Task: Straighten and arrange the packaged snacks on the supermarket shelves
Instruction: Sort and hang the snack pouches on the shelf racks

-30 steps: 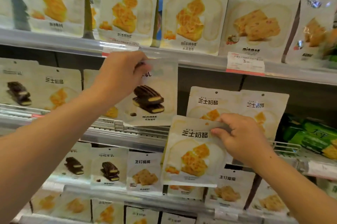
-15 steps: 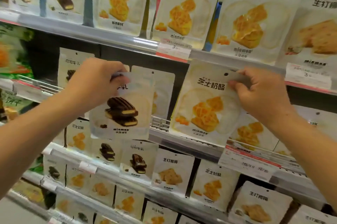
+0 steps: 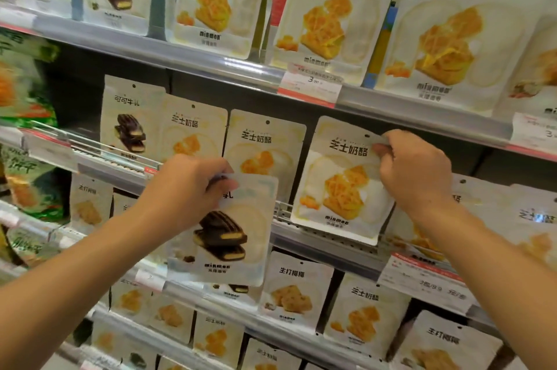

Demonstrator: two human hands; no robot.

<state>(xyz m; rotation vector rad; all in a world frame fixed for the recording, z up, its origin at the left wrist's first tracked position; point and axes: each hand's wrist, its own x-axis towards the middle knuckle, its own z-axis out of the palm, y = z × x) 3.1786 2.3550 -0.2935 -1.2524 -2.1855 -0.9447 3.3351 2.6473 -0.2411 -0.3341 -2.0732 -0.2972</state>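
The left hand (image 3: 184, 189) pinches the top of a white chocolate-biscuit bag (image 3: 223, 231) mid-frame, and the right hand (image 3: 416, 170) pinches a white yellow-cracker bag (image 3: 340, 183) by its top corner, probably to stand each with its own kind.

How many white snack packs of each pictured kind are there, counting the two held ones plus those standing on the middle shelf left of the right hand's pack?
Chocolate packs: 2 (one standing, one in the left hand)
Yellow cheese packs: 3 (two standing, one in the right hand)
Total: 5
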